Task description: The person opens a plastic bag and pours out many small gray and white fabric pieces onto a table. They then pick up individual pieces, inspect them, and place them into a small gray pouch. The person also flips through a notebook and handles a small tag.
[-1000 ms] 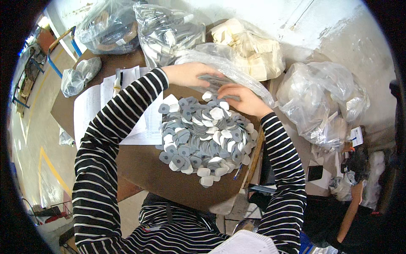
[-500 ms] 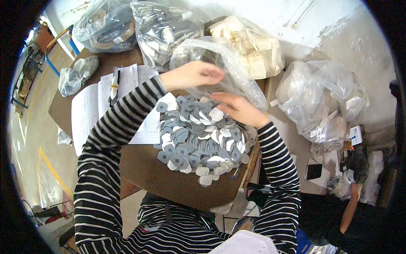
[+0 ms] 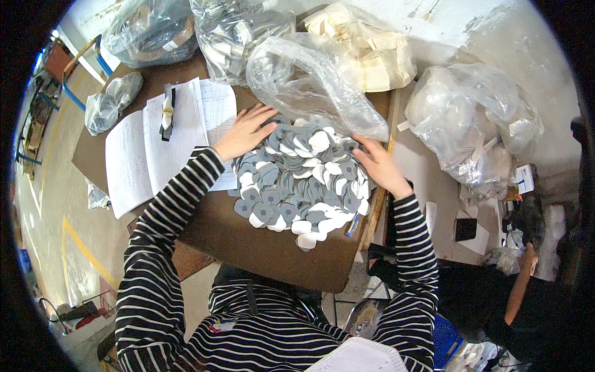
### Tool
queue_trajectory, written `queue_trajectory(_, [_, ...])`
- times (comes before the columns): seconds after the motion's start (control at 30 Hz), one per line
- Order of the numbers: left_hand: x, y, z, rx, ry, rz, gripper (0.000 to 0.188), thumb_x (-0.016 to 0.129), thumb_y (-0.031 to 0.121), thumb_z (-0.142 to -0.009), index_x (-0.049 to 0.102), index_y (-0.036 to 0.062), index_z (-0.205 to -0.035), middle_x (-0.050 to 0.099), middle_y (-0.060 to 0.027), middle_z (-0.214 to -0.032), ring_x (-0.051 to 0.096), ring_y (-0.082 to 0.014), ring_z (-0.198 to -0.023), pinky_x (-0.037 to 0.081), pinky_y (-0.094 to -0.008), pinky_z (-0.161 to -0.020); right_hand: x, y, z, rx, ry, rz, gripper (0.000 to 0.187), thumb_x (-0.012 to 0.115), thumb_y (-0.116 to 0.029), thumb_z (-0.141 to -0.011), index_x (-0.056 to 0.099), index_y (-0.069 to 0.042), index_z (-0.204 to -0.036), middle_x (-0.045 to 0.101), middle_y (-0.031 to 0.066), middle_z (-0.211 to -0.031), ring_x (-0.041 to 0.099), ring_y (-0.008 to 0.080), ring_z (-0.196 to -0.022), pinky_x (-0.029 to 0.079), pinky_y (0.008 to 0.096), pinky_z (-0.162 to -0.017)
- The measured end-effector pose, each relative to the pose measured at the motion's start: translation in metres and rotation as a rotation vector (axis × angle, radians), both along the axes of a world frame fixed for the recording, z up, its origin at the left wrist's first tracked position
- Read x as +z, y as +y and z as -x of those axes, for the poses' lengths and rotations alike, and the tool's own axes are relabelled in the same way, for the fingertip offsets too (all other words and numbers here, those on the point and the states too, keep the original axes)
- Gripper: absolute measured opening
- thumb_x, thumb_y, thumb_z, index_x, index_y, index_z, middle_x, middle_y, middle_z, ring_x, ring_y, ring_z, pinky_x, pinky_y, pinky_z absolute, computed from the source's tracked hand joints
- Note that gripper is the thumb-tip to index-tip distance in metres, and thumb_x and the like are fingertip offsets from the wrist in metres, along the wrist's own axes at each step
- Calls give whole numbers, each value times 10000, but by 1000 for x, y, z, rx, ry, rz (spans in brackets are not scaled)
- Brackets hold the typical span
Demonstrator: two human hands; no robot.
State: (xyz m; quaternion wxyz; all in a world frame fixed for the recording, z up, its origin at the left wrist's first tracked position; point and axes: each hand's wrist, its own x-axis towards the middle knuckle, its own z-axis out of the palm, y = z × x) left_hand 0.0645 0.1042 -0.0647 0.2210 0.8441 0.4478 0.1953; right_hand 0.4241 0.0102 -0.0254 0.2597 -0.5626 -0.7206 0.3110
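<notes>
Leftmost, the opened white paper notebook (image 3: 129,155) could catch strays if our left hand (image 3: 246,131), fingers splayed and clasping nothing visible, pushes outward. It touches the heap of flat, rounded grey-and-white pieces (image 3: 299,180) between our hands; pressing hard might topple its overlapping rows. Our right hand (image 3: 381,168), likewise loose, touches the heap's far right; sweeping rightward could spill pieces. For moving, the brown tabletop (image 3: 279,260) nearest us offers room; the wooden right edge (image 3: 374,223) lies close.

So the heap of pieces (image 3: 304,180) sits on the table (image 3: 279,263), with a notebook (image 3: 158,152) off to its left, a plastic bag (image 3: 304,74) just behind and a phone (image 3: 465,229) well to its right. The left hand (image 3: 248,130) is at the heap's back-left edge, the right hand (image 3: 378,164) at its back-right.
</notes>
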Motion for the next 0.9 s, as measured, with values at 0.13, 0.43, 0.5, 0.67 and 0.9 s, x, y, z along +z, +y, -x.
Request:
queue_trajectory(0.13, [13,6,-26,-185,-118,261,497,353,413,-1082,472,149,-1486,468,-78,-1532,342,-253,-1470,119,-516,-1221,-2,13,30,86,100,21,474,557,-278,-1034,510,-14,-1425,549,187,-1424,502,273,-1336,364,342,-1120])
queue_trajectory(0.43, [29,-7,-10,-193,-387,182,417,542,208,-1026,535,108,-1431,546,-135,-1424,445,-261,-1384,332,-388,-1158,42,4,45,102,-103,-231,437,646,-235,-949,587,-73,-1351,491,206,-1471,513,375,-1319,411,414,-1102])
queue_trajectory(0.5, [34,0,-6,43,-239,23,489,627,267,-973,541,122,-1432,306,-221,-1549,300,-325,-1457,298,-410,-1175,46,8,44,-5,-152,-343,447,651,-225,-943,585,-99,-1366,442,195,-1517,491,380,-1340,411,414,-1104])
queue_trajectory(0.67, [40,35,-25,269,-352,204,795,714,406,-875,372,151,-1546,19,-252,-1631,79,-421,-1514,154,-491,-1214,38,54,31,-257,-539,-445,535,712,-235,-889,574,-158,-1400,261,128,-1642,314,482,-1424,286,525,-1170])
queue_trajectory(0.9, [110,27,-55,174,-1279,546,687,612,168,-962,268,134,-1555,462,-110,-1449,418,-206,-1351,315,-460,-1138,43,100,-5,-639,-408,-616,697,737,-482,-846,573,55,-1259,487,282,-1304,421,471,-1274,199,642,-1147])
